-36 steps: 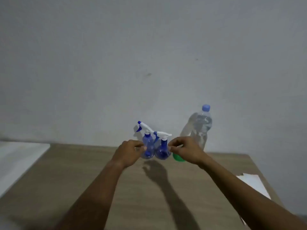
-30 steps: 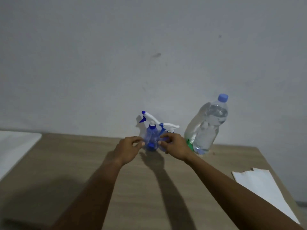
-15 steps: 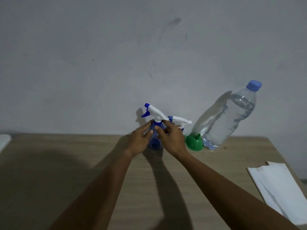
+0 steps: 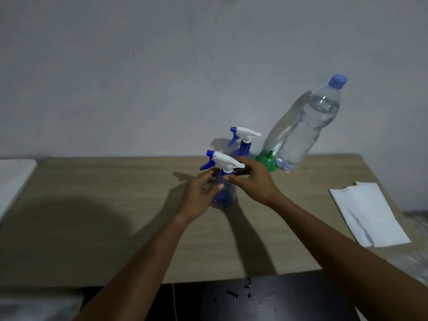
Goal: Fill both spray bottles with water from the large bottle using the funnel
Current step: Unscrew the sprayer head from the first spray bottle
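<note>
Both hands on the near spray bottle (image 4: 223,198)
Its upright body is gripped by the left hand (image 4: 199,195); the right hand (image 4: 253,181) pinches the sprayer collar (image 4: 226,169) directly above, seemingly ready to unscrew.

Two spray bottles (near bottle (image 4: 223,200), far bottle (image 4: 243,148)); one large bottle (image 4: 305,128); one funnel (image 4: 266,161); one paper sheet (image 4: 368,216).

Wooden table (image 4: 97,205) against grey wall (image 4: 139,77); white paper (image 4: 368,216) at right edge; white surface (image 4: 11,181) far left.
</note>
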The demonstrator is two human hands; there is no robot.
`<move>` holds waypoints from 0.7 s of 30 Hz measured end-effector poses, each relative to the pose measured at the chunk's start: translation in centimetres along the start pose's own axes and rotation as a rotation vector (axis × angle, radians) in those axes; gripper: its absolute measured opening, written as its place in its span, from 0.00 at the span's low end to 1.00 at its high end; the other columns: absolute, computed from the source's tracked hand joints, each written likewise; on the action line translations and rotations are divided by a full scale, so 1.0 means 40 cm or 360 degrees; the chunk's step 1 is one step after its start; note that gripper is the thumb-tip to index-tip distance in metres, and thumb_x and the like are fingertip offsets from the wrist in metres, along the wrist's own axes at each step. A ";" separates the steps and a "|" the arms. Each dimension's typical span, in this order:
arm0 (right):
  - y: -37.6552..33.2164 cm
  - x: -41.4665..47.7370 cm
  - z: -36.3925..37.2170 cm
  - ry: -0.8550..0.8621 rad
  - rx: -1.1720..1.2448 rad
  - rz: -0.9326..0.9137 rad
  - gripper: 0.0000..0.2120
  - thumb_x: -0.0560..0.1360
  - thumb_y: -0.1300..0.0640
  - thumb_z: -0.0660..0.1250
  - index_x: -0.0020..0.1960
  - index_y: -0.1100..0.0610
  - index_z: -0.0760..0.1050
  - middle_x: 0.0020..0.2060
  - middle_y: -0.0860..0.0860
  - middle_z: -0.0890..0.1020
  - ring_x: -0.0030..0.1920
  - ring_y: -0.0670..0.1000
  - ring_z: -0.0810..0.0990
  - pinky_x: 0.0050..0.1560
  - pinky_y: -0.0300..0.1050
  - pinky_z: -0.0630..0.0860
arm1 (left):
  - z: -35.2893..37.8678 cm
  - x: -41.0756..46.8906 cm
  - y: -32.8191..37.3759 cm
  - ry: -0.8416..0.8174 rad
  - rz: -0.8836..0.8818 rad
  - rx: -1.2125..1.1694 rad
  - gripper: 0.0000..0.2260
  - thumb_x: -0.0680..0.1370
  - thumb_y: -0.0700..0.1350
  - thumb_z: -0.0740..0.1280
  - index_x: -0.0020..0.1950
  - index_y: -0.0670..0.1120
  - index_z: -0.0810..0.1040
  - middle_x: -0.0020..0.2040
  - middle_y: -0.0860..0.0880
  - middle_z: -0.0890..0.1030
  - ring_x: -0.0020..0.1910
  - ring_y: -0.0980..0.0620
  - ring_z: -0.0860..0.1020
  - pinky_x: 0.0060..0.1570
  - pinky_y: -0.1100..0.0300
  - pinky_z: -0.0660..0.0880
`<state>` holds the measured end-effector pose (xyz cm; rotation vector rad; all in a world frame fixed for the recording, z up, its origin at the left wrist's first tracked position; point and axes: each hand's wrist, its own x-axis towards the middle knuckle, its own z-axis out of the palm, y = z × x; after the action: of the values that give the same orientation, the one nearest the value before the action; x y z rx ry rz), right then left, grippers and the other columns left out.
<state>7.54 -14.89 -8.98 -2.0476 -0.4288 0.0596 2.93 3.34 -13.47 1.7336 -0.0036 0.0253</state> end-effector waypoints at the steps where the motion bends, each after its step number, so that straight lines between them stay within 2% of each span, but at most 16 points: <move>1: -0.005 -0.020 -0.007 -0.0020 0.0001 0.0024 0.15 0.70 0.55 0.79 0.56 0.54 0.83 0.46 0.47 0.87 0.47 0.46 0.86 0.52 0.49 0.83 | 0.010 -0.023 0.000 0.0007 -0.0003 -0.0011 0.20 0.78 0.36 0.71 0.64 0.57 0.76 0.59 0.54 0.83 0.60 0.56 0.81 0.63 0.59 0.76; 3: -0.007 -0.051 -0.015 -0.0041 -0.0032 0.0052 0.14 0.67 0.50 0.79 0.52 0.52 0.84 0.43 0.48 0.87 0.44 0.49 0.86 0.49 0.56 0.82 | 0.031 -0.066 0.001 0.0003 -0.0002 -0.0004 0.21 0.79 0.34 0.70 0.64 0.56 0.75 0.58 0.59 0.82 0.58 0.65 0.80 0.59 0.67 0.74; 5: -0.001 -0.077 -0.016 -0.0074 -0.0041 0.0054 0.13 0.66 0.48 0.79 0.49 0.50 0.84 0.41 0.47 0.86 0.42 0.49 0.85 0.46 0.55 0.82 | 0.049 -0.104 0.000 0.0032 -0.0006 0.0004 0.21 0.79 0.35 0.70 0.66 0.55 0.74 0.59 0.61 0.81 0.58 0.68 0.79 0.59 0.69 0.73; 8: -0.002 -0.098 -0.024 -0.0156 -0.0023 0.0034 0.12 0.67 0.51 0.80 0.50 0.47 0.84 0.40 0.41 0.85 0.40 0.41 0.83 0.46 0.49 0.81 | 0.067 -0.141 0.002 0.0122 -0.0006 0.0000 0.20 0.79 0.37 0.71 0.66 0.57 0.76 0.58 0.61 0.83 0.60 0.62 0.80 0.62 0.63 0.75; 11: -0.007 -0.113 -0.036 -0.0267 -0.0043 0.0033 0.15 0.67 0.49 0.79 0.53 0.48 0.84 0.42 0.41 0.86 0.43 0.42 0.84 0.50 0.55 0.82 | 0.087 -0.173 0.011 0.0142 -0.0027 -0.0020 0.19 0.80 0.38 0.70 0.70 0.49 0.77 0.60 0.54 0.84 0.62 0.56 0.81 0.59 0.66 0.76; 12: -0.002 -0.120 -0.037 -0.0295 -0.0035 0.0021 0.16 0.67 0.48 0.78 0.53 0.48 0.84 0.43 0.41 0.86 0.44 0.43 0.84 0.51 0.57 0.83 | 0.094 -0.185 0.016 0.0148 -0.0035 -0.0024 0.19 0.80 0.38 0.69 0.70 0.49 0.77 0.59 0.54 0.84 0.61 0.57 0.81 0.58 0.68 0.75; 16: -0.007 -0.136 -0.041 -0.0313 -0.0058 -0.0015 0.17 0.68 0.47 0.76 0.56 0.48 0.83 0.45 0.43 0.87 0.47 0.47 0.86 0.50 0.60 0.83 | 0.108 -0.203 0.030 0.0158 -0.0053 0.0001 0.21 0.80 0.35 0.67 0.60 0.63 0.76 0.52 0.68 0.84 0.55 0.68 0.80 0.57 0.70 0.74; 19: -0.014 -0.135 -0.049 -0.0366 -0.0062 -0.0006 0.14 0.74 0.56 0.76 0.59 0.53 0.83 0.46 0.46 0.87 0.45 0.54 0.86 0.48 0.59 0.84 | 0.115 -0.206 0.024 0.0135 -0.0089 -0.0018 0.21 0.81 0.37 0.67 0.62 0.65 0.74 0.53 0.69 0.83 0.57 0.67 0.80 0.58 0.69 0.73; 21: -0.017 -0.131 -0.059 -0.0435 -0.0098 -0.0019 0.12 0.76 0.58 0.74 0.59 0.54 0.83 0.49 0.50 0.87 0.45 0.56 0.86 0.48 0.59 0.84 | 0.112 -0.209 0.026 0.0110 -0.0107 -0.0021 0.21 0.82 0.38 0.66 0.62 0.66 0.73 0.54 0.70 0.83 0.58 0.67 0.79 0.58 0.69 0.74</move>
<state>2.95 -18.27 -7.95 -2.1046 -0.6181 0.3255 -5.40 -1.34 -13.32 1.7179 0.1048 0.0357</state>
